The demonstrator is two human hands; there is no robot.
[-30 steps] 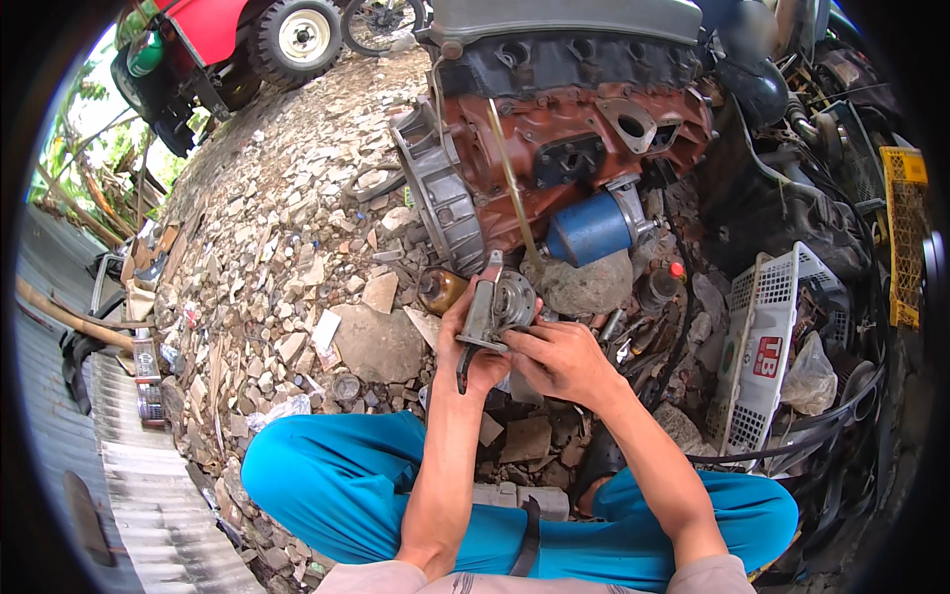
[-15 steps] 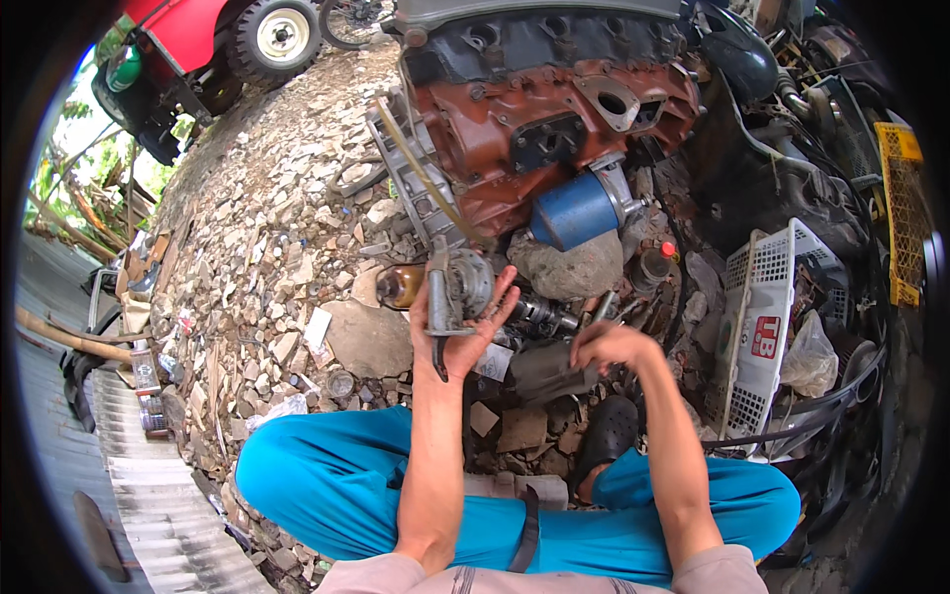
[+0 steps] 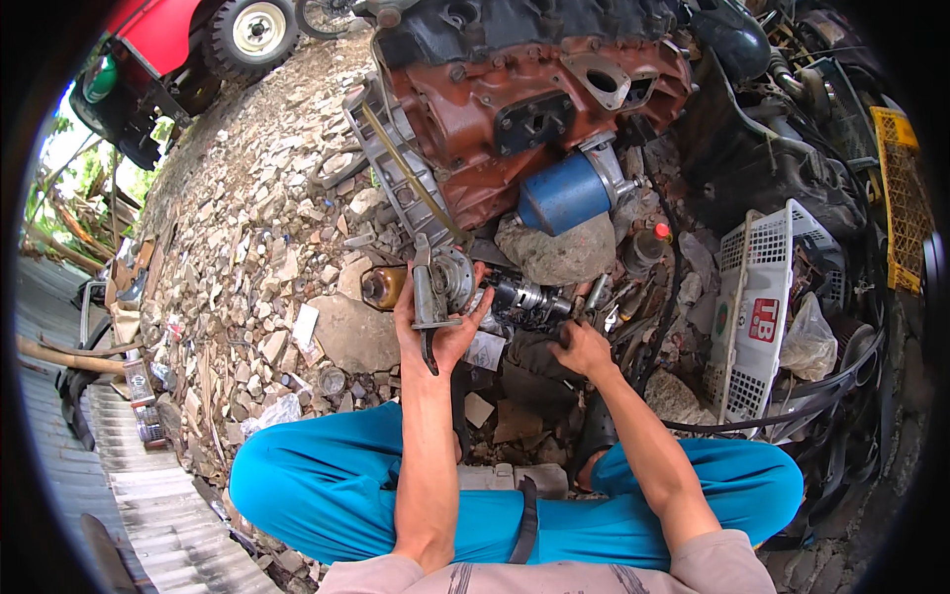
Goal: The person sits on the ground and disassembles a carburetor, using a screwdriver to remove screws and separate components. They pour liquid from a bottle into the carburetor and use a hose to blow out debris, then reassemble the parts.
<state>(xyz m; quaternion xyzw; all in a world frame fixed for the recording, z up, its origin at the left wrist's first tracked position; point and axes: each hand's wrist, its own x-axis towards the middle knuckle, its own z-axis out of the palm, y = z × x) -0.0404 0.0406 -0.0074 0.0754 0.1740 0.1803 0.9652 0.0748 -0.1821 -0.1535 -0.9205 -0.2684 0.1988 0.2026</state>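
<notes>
Fingers and thumb spread, my left hand (image 3: 447,344) cups the metal part (image 3: 427,297) from below and steadies it at both sides, up in front of me above the rubble; I judge the palm takes the weight because the shape is so uneven, with a round plate on its right and a dark lever (image 3: 428,348) poking down over the heel of the hand. Holding it so seems to leave the other hand free. My right hand (image 3: 586,349) is lowered beside a dark, cloth-like bundle (image 3: 534,356), its fingers bent, and from this far off I cannot tell whether they pinch anything. Between the hands, slightly farther out, lies a dark shaft (image 3: 524,299). Left of the part, a brown bottle (image 3: 381,287) sits by a flat stone (image 3: 348,339), perhaps for easy reach. Beyond, a blue canister (image 3: 566,193) juts off a rust-red engine (image 3: 445,104) near a rock (image 3: 559,247); I cannot make out whether the rock props it. Rightward, a white basket (image 3: 777,279) leans near a yellow crate (image 3: 899,203). Farthest off, at upper left, stands a red vehicle (image 3: 163,32).
</notes>
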